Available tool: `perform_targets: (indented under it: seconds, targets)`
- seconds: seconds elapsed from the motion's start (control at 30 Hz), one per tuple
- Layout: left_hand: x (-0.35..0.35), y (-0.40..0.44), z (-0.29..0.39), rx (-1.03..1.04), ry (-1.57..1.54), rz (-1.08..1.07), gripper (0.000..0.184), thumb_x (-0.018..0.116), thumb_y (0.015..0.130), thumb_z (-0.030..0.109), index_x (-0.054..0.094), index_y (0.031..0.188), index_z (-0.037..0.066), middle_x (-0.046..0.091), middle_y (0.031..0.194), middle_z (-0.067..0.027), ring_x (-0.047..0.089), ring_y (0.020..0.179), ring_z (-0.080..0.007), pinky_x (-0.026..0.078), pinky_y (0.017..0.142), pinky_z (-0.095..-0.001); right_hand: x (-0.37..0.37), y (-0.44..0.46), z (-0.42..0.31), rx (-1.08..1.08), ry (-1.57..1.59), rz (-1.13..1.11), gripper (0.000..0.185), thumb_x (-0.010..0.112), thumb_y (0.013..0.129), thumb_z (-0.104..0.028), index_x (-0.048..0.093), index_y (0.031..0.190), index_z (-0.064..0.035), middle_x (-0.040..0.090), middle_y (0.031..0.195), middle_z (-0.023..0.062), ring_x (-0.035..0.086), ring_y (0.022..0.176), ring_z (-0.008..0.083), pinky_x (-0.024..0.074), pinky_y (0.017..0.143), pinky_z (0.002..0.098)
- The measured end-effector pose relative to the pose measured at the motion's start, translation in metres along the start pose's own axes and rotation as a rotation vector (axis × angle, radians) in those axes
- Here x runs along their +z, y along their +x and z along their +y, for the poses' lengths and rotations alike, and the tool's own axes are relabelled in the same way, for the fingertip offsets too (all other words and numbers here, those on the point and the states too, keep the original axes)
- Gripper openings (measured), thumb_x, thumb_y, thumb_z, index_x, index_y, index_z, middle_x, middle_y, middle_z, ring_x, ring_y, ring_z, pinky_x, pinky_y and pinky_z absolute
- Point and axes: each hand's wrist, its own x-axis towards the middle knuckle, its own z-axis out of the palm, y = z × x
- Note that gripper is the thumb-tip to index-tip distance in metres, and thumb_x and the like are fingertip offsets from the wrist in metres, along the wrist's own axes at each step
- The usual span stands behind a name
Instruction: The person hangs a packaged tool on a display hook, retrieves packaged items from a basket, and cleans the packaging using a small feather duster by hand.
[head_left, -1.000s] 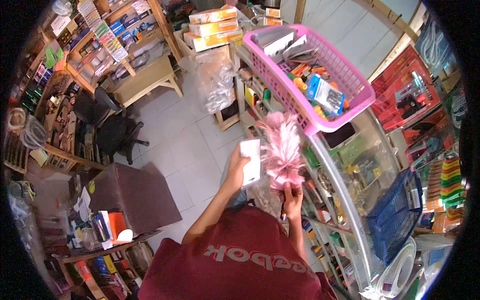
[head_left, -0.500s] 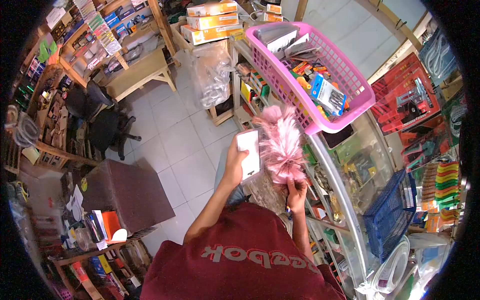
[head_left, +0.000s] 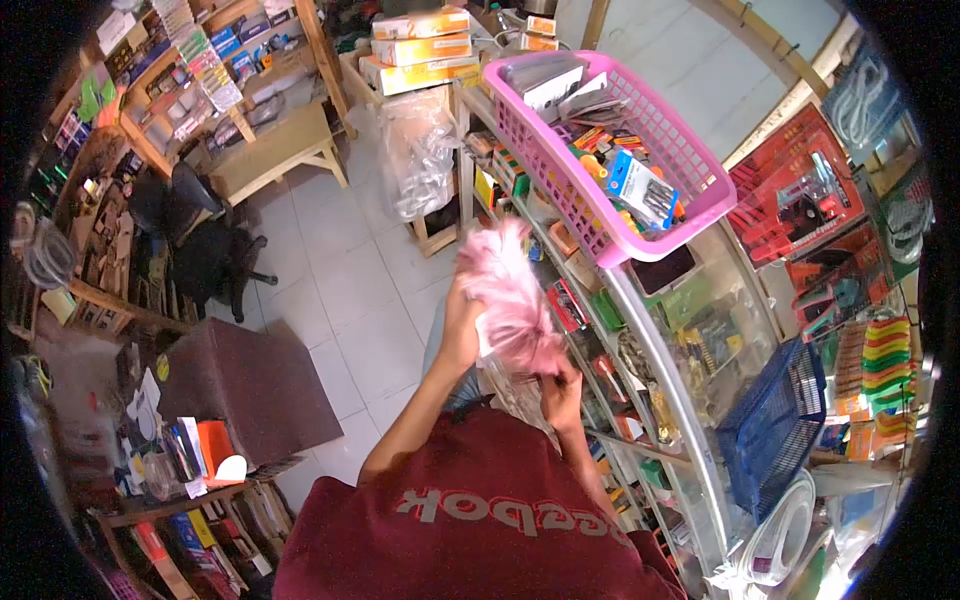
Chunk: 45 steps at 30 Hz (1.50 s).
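A pink, fluffy duster (head_left: pixel 515 320) is gripped at its lower end by my right hand (head_left: pixel 562 398), whose fingers are partly hidden under the fluff. My left hand (head_left: pixel 462 325) is wrapped round a white, flat, phone-like item (head_left: pixel 484 336). Most of that item is covered by the duster, which lies against it, and only a thin pale edge shows. Both hands are in front of my maroon sweatshirt (head_left: pixel 450 480), left of the glass display counter. Motion blurs the fluff slightly.
A pink basket (head_left: pixel 727 205) with packaged goods stands on the counter, whose metal rail (head_left: pixel 680 400) runs beside my right arm. A blue basket (head_left: pixel 775 430) is further right. On the left are a brown box-like block (head_left: pixel 250 390), a black chair (head_left: pixel 225 262) and a wooden bench (head_left: pixel 270 155).
The duster has moved left and now covers the white item, which was in plain view beside it. My right hand has shifted left and slightly down with it.
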Motion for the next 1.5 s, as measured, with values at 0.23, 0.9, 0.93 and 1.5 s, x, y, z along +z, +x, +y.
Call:
perform_targets:
  seconds: [0.23, 0.9, 0.93, 1.5]
  targets:
    - [0.013, 0.008, 0.008, 0.072, 0.106, -0.019, 0.053, 0.039, 0.071, 0.005, 0.041, 0.124, 0.0, 0.051, 0.112, -0.01, 0.051, 0.103, -0.0167, 0.041, 0.09, -0.0288, -0.01, 0.004, -0.002, -0.033, -0.122, 0.068, 0.04, 0.047, 0.083, 0.001, 0.05, 0.122, 0.0034, 0.056, 0.12, 0.0203, 0.053, 0.111, 0.0232, 0.0384, 0.095, 0.0332]
    - [-0.011, 0.008, 0.005, -0.075, 0.047, 0.004, 0.051, 0.04, 0.071, 0.007, 0.044, 0.122, -0.001, 0.052, 0.109, -0.0076, 0.049, 0.099, -0.0145, 0.039, 0.086, -0.0256, -0.006, 0.007, 0.005, 0.432, 0.21, 0.037, 0.036, 0.048, 0.086, 0.002, 0.052, 0.122, 0.0035, 0.06, 0.111, 0.0087, 0.054, 0.095, 0.0123, 0.0441, 0.083, 0.0272]
    - [-0.01, 0.008, 0.005, -0.075, 0.039, 0.001, 0.052, 0.04, 0.071, 0.007, 0.044, 0.122, -0.001, 0.052, 0.109, -0.008, 0.049, 0.1, -0.0146, 0.039, 0.086, -0.0257, -0.008, 0.005, 0.012, 0.386, 0.173, 0.046, 0.036, 0.048, 0.086, 0.001, 0.052, 0.122, 0.0035, 0.06, 0.108, 0.0078, 0.053, 0.09, 0.0107, 0.0445, 0.08, 0.0257]
    - [0.0, 0.002, 0.01, -0.052, 0.065, -0.01, 0.053, 0.041, 0.072, 0.011, 0.043, 0.124, -0.002, 0.054, 0.112, -0.01, 0.053, 0.101, -0.0168, 0.042, 0.088, -0.0288, -0.012, -0.004, 0.018, 0.233, 0.083, 0.129, 0.04, 0.05, 0.083, 0.002, 0.051, 0.122, 0.0031, 0.057, 0.12, 0.0173, 0.05, 0.115, 0.0238, 0.0341, 0.101, 0.0343]
